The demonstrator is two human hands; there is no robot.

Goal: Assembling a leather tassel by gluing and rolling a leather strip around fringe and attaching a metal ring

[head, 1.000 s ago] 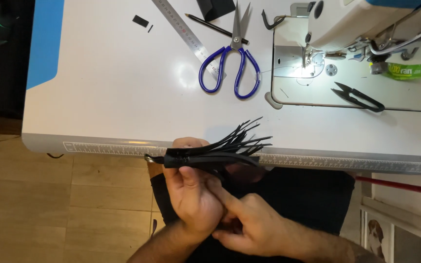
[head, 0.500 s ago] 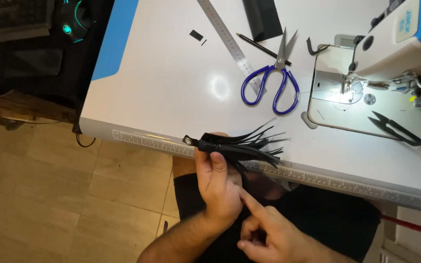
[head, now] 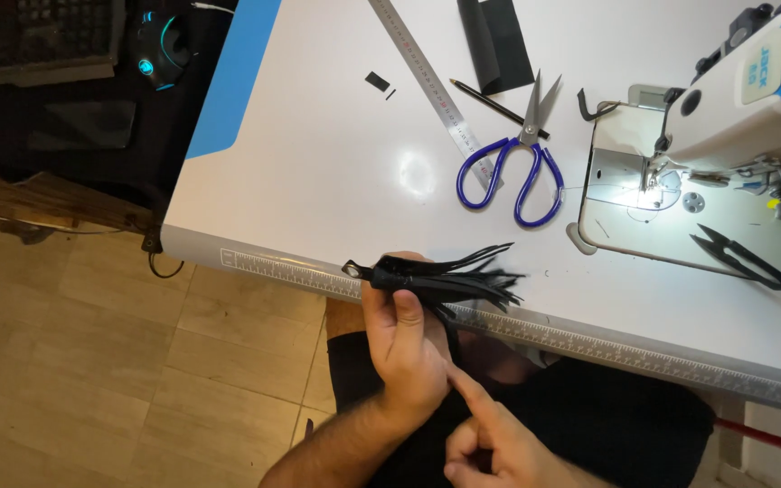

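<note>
My left hand (head: 404, 348) grips a black leather tassel (head: 440, 276) by its rolled head. A small metal ring sticks out at the tassel's left end and the thin fringe strips fan out to the right, over the table's front edge. My right hand (head: 490, 443) is lower, mostly curled, with its index finger stretched out and touching the back of my left hand. It holds nothing.
On the white table (head: 318, 163) lie blue-handled scissors (head: 517, 163), a steel ruler (head: 427, 77), a pencil (head: 494, 104), a black leather piece (head: 499, 45) and black thread snips (head: 738, 258). A white sewing machine (head: 743, 99) stands at the right. Wooden floor at the left.
The view has swung left, so the table and machine sit further right in frame. My left hand still grips the tassel; my right index finger stays pointed at it.
</note>
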